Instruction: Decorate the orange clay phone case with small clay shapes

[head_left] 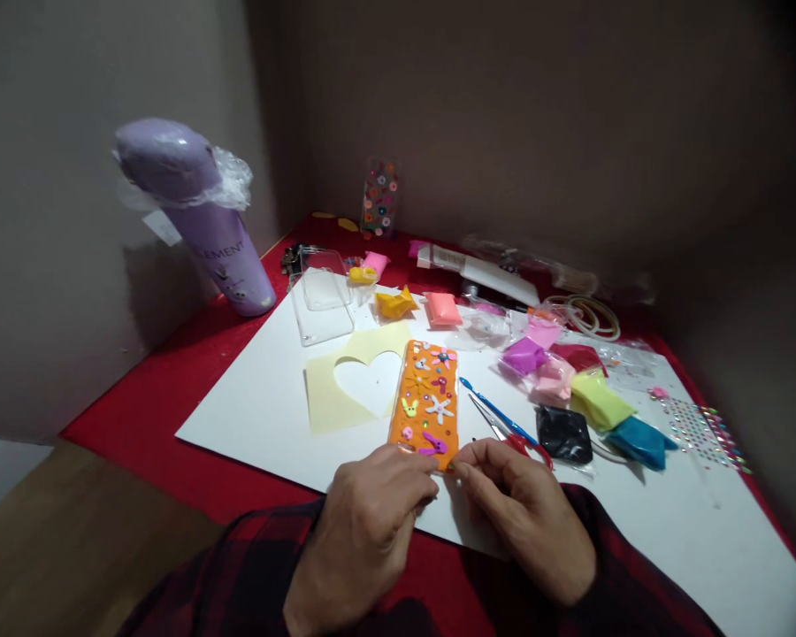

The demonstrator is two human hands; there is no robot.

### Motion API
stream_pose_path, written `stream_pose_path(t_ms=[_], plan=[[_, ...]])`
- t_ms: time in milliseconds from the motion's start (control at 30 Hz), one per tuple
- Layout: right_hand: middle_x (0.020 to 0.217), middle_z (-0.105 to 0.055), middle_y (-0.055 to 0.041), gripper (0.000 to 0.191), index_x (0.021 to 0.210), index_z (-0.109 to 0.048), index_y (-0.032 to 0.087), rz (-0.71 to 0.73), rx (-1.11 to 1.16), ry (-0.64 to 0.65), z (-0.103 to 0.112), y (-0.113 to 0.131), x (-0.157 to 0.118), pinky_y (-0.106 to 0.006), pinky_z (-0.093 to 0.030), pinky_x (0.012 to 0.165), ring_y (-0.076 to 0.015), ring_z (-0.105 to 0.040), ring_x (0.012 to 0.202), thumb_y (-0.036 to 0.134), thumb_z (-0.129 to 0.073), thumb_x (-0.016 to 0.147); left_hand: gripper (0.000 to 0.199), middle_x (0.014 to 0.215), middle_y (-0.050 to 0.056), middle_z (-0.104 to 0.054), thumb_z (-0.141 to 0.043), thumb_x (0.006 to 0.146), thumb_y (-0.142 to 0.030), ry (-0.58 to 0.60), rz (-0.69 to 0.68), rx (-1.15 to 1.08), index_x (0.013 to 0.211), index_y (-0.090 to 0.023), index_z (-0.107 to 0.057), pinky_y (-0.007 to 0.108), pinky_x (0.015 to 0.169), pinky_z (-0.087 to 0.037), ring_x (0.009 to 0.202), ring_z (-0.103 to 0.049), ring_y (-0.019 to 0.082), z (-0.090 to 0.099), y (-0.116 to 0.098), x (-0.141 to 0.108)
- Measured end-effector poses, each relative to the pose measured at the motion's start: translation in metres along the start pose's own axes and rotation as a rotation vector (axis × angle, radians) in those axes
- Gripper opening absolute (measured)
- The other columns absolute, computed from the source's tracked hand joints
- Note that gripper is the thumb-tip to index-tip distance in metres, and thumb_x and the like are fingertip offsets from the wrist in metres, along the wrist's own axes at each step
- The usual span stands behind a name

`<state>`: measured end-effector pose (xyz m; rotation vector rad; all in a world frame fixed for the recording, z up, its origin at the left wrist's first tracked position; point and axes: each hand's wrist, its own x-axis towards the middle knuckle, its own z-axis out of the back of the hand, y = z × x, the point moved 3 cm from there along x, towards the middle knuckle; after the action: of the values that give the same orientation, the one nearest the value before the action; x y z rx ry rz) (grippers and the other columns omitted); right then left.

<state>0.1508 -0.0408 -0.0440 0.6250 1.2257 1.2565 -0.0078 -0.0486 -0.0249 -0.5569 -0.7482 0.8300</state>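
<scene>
Left hand (371, 522) at the near edge of the white board (252, 416), fingers bent and bunched over the lower left corner of an orange phone case (426, 389); whether they pinch anything cannot be told. Right hand (521, 513) at the case's lower right corner, thumb and index fingertips together, touching it; whether a small piece sits between them cannot be told. Case lies flat on the board, long side running away from the person, its orange surface bearing small shapes: a purple rabbit-like one nearest the hands, then a white star-like one, a yellow rabbit-like head and, near the far end, a pink flower-like one. Right of the case: red-handled scissors (504, 431), a blue tool (497, 407) beside them, a black packet (563, 434). Farther right, a sheet of coloured gems (700, 433). Left of the case, pale yellow paper (325, 398) with a heart-shaped opening. Beyond: clear cases (322, 326) overlapping on the left, an orange-yellow packet (396, 304) and a coral packet (443, 310). Behind, on red cloth (165, 372), a purple bottle (222, 252) on the left and a decorated clear case (379, 199) upright near the wall.
</scene>
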Motion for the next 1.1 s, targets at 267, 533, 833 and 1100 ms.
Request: stream_pose_path(t_ms=[267,533,833,1100], plan=[[0.054,-0.050,0.0026,0.027,0.074,-0.052,0.017,0.054,-0.046,-0.012,-0.0016,-0.0006,0.0000,-0.021,-0.031,0.044,-0.0099,-0.043,0.048,0.042,-0.047,0.084,0.020,0.081,0.005,-0.063,-0.042,0.084,-0.005,0.027,0.029,0.014,0.080,-0.015,-0.059,0.028,0.068,-0.048,0.078,-0.057,0.015,0.0003,-0.0012,-0.0009],[0.059,-0.055,0.0002,0.026,0.074,-0.055,0.018,0.094,-0.165,-0.055,-0.0012,-0.0030,0.0009,-0.023,-0.034,0.046,-0.0117,-0.045,0.051,0.040,-0.046,0.084,0.022,0.079,0.006,-0.064,-0.042,0.084,-0.006,0.002,0.005,0.032,0.083,-0.016,-0.061,0.029,0.069,-0.049,0.078,-0.059,0.016,0.0000,-0.0008,-0.0010],[0.059,-0.057,0.0018,0.021,0.073,-0.056,0.020,0.255,-0.319,-0.166,-0.0020,-0.0012,-0.0049,-0.022,-0.038,0.048,-0.0113,-0.050,0.051,0.033,-0.046,0.086,0.021,0.083,0.006,-0.065,-0.043,0.083,-0.005,-0.009,-0.005,0.042,0.084,-0.016,-0.061,0.029,0.070,-0.050,0.081,-0.059,0.016,-0.0003,-0.0012,-0.0008],[0.057,-0.057,0.0026,0.017,0.074,-0.053,0.020,0.323,-0.394,-0.265,-0.0037,-0.0004,-0.0081,-0.022,-0.038,0.046,-0.0109,-0.051,0.047,0.031,-0.047,0.086,0.021,0.087,0.006,-0.065,-0.042,0.084,-0.004,0.016,-0.001,0.021,0.084,-0.015,-0.060,0.030,0.071,-0.049,0.082,-0.058,0.016,-0.0004,-0.0012,-0.0009]])
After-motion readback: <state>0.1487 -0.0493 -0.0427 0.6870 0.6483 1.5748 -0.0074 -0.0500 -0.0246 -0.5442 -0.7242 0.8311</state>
